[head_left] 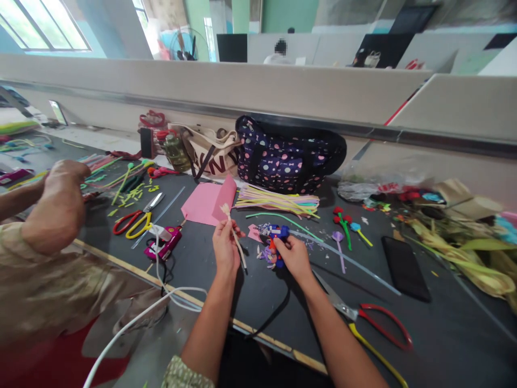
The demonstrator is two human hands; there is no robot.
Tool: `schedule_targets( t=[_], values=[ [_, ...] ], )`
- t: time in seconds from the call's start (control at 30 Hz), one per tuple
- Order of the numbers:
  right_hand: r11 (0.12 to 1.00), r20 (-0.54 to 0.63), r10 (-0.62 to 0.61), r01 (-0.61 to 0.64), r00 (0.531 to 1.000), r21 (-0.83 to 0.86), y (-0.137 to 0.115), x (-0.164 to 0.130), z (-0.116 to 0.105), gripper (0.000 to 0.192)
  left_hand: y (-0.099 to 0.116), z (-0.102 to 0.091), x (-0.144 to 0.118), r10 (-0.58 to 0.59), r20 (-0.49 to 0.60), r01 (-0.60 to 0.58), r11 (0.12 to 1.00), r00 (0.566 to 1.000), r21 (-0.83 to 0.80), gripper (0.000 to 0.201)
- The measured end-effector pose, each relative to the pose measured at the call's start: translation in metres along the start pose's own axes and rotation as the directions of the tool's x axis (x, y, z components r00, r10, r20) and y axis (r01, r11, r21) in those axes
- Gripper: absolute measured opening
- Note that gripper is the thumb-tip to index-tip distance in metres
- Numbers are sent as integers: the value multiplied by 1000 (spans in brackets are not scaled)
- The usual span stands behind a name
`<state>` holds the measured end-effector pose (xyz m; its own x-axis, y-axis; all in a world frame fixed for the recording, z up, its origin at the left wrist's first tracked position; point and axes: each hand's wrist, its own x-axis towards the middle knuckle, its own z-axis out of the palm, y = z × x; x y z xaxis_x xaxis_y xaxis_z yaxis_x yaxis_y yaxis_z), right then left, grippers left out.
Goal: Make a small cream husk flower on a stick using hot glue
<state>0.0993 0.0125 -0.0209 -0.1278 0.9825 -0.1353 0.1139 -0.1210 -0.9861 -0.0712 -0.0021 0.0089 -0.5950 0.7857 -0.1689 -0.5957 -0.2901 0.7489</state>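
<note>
Forearms: both of yours come up from the bottom edge over the dark bench (444, 334), hands close together at its middle.
Left hand (225, 245): your fingers are closed around a thin pale stick (236, 240) with a frayed tuft at its top, held tilted, its lower end near the bench.
Right hand (294, 256): your fingers are wrapped on a blue glue gun (278, 233), nozzle aimed left toward the stick; its black cord runs back to the bench edge.
Gap: stick and nozzle are near each other but apart.
Doing it well: I'd keep the stick steady, bring the nozzle to the spot just below the tuft, squeeze lightly, and keep your left fingertips clear of the hot tip.
Around you: purple scraps (266, 253) lie under the gun, pink paper (208, 202) just behind, red-and-yellow scissors (375, 323) beside your right arm.
Neighbour: another person's hand (64, 186) works well off to the left.
</note>
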Motion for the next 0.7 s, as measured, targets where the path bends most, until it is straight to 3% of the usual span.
schedule_targets(
  t=[0.17, 0.33, 0.7],
  values=[
    [969, -23, 93, -85, 995, 231, -2, -3, -5, 46, -17, -3, 6, -25, 41, 20, 993, 999, 119, 31],
    [925, -71, 61, -30, 996, 380, -9, -10, -12, 43, -27, -7, 3, -92, 127, 69, 982, 988, 176, 34],
    [948, -118, -63, 97, 991, 304, -14, -22, -16, 37, -16, 9, -19, -120, 219, 46, 948, 968, 314, 23]
  ],
)
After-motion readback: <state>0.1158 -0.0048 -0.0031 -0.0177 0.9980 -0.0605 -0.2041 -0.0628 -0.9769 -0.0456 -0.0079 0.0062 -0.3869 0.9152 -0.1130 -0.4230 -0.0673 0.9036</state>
